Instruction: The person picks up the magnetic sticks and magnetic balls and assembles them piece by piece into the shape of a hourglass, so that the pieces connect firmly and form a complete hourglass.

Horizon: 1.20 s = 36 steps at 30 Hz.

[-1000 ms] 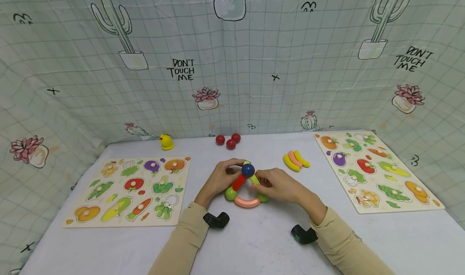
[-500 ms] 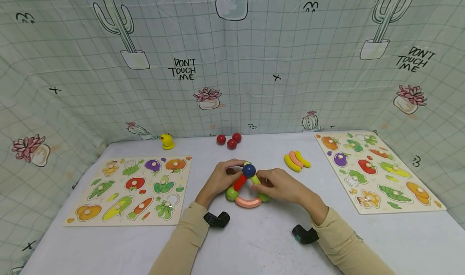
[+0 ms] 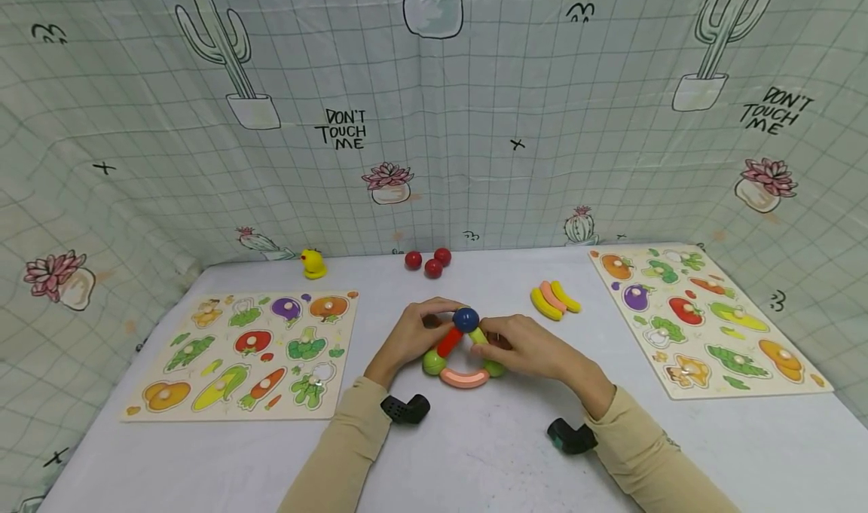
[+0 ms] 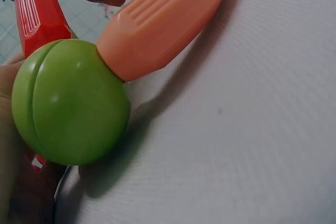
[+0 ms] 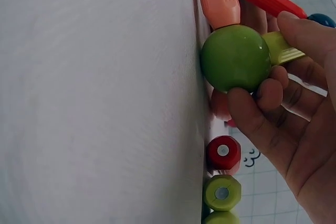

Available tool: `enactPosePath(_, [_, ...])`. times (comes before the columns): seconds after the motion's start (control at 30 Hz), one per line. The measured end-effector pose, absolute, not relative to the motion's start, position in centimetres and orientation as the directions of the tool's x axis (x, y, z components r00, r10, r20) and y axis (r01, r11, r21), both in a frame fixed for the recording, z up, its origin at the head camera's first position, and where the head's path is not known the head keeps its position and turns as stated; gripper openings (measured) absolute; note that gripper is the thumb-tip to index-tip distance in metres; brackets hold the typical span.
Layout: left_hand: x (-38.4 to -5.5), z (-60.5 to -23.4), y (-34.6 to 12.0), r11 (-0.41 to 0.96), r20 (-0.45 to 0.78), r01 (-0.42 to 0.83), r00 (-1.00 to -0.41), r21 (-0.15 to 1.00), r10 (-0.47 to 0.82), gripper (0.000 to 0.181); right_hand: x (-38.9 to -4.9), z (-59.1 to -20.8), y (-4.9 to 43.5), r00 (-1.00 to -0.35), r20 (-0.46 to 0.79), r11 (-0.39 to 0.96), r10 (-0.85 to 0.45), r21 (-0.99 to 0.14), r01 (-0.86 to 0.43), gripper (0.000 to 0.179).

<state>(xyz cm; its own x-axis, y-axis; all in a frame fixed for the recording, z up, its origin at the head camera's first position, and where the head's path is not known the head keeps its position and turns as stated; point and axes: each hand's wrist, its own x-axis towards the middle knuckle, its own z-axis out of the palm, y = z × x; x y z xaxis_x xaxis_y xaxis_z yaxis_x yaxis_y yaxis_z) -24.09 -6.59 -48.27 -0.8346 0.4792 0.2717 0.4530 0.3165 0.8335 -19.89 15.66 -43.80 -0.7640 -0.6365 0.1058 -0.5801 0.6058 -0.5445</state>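
Note:
Both hands are at a triangle of toy magnetic rods and balls in the middle of the table. A blue ball (image 3: pixel 466 319) tops it; a red rod (image 3: pixel 449 341) and a yellow-green rod (image 5: pixel 282 49) run down to two green balls (image 4: pixel 73 103) (image 5: pixel 235 59). Between these balls lies a peach curved rod (image 3: pixel 464 378). My left hand (image 3: pixel 415 336) grips the red rod, its index finger reaching behind the blue ball. With thumb and fingers, my right hand (image 3: pixel 525 345) pinches the yellow-green rod beside the right green ball. The far side of the triangle is hidden.
Several curved yellow and peach rods (image 3: pixel 554 300) lie behind the right hand. Three red balls (image 3: pixel 433 268) and a yellow duck (image 3: pixel 313 264) sit along the back edge. Vegetable puzzle boards flank the hands, one left (image 3: pixel 224 404) and one right (image 3: pixel 678 385).
A yellow-green bit seen behind the blue ball is now out of sight, and the ball sits marginally lower in view. Both hands keep their hold; the head view has shifted slightly.

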Motion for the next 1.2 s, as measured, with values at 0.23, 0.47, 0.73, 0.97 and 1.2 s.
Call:
enactPosePath(0.23, [-24.1, -48.1, -6.5, 0.327, 0.27, 0.46, -0.831, 0.826, 0.486, 0.027, -19.9, -43.7, 15.8, -0.77, 0.101, 0.607, -0.629, -0.555, -0.569, 0.019])
enactPosePath(0.47, [-24.1, -48.3, -6.4, 0.347, 0.301, 0.489, -0.828, 0.8, 0.472, 0.03, -20.0, -43.5, 16.2, -0.776, 0.065, 0.611, -0.627, -0.578, -0.542, 0.016])
enactPosePath(0.73, [-24.1, -48.4, -6.3, 0.447, 0.307, 0.513, -0.836, 0.733, 0.455, 0.037, -20.5, -42.6, 18.5, -0.8, 0.034, 0.625, -0.599, -0.605, -0.494, 0.017])
enactPosePath(0.97, [-24.1, -48.4, -6.6, 0.494, 0.259, 0.481, -0.854, 0.724, 0.451, 0.036, -21.0, -42.3, 20.7, -0.878, 0.046, 0.719, -0.476, -0.554, -0.418, 0.017])
enactPosePath(1.2, [-24.3, -48.6, -6.8, 0.5, 0.228, 0.449, -0.868, 0.741, 0.441, 0.036, -21.1, -42.1, 21.9, -0.907, -0.067, 0.789, -0.416, -0.523, -0.323, 0.019])
